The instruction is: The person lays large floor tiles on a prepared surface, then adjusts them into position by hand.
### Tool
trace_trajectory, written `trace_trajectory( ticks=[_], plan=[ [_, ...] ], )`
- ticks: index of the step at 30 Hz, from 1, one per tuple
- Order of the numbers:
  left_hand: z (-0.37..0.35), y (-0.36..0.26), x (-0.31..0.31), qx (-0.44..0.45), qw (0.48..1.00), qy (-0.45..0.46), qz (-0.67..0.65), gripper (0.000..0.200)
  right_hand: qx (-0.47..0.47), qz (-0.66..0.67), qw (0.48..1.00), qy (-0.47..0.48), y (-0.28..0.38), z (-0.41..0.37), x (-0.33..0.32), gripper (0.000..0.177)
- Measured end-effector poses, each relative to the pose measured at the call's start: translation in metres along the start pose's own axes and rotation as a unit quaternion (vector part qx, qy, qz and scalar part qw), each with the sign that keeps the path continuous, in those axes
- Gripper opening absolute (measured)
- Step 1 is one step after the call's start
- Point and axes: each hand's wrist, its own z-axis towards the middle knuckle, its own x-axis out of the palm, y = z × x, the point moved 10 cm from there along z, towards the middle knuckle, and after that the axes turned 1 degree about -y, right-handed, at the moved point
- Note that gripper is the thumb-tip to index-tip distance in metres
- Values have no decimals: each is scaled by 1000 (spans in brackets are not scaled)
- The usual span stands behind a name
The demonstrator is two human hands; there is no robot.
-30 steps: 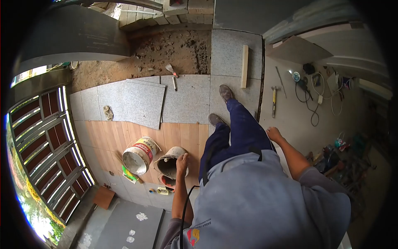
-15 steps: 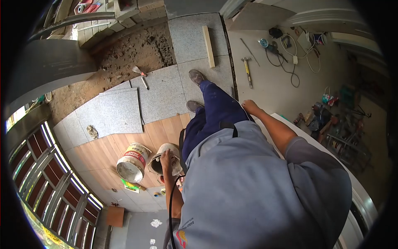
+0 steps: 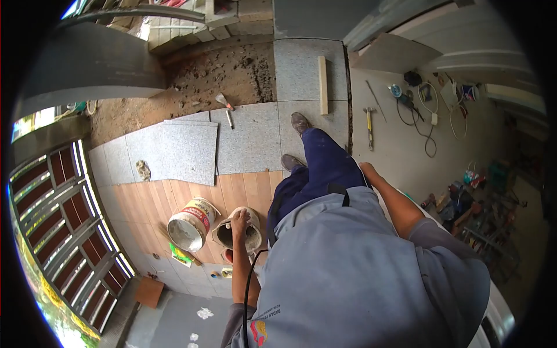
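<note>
Grey bucket point(image 3: 253, 225) just beside paint pail point(image 3: 197, 212), over brown tiles point(image 3: 139, 198); left hand point(image 3: 239, 220) gripping it up top, guessing to keep it steady; right hand point(image 3: 369, 171) by thigh point(image 3: 336, 158); fingers hidden, so can't tell if open or closed

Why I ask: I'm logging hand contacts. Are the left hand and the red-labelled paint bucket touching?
Apart. The head view shows the left hand over the other bucket, whose dark mouth shows between it and the paint bucket.
</note>
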Motion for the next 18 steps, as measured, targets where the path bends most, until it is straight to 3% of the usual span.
trace_trajectory(
  ticks=[3, 5, 7, 9, 12, 16, 18],
  plan=[
    [-6, 7, 10, -7, 1000, 10, -23, 30, -92, -134, 986, 34, 18, 19, -9, 24],
    [-9, 13, 15, 0, 998, 16, -55, 30, -67, -113, 990, 57, -11, 41, 0, 30],
    [2, 35, 9, 23, 999, -38, 29, 33, -42, -98, 992, 71, -26, 72, -3, 34],
    [18, 65, 16, 50, 998, -24, 30, 29, 7, -85, 994, 62, -23, 93, -26, 34],
    [-19, 31, 35, -11, 998, -51, -23, 34, 114, 35, 983, 142, 7, 120, -64, 33],
    [-46, 2, 59, -69, 992, -53, -92, 33, 174, 88, 972, 131, -7, 170, -86, 29],
    [-53, -1, 66, -85, 989, -68, -102, 33, 144, 58, 978, 137, -6, 198, -97, 29]
  ],
)
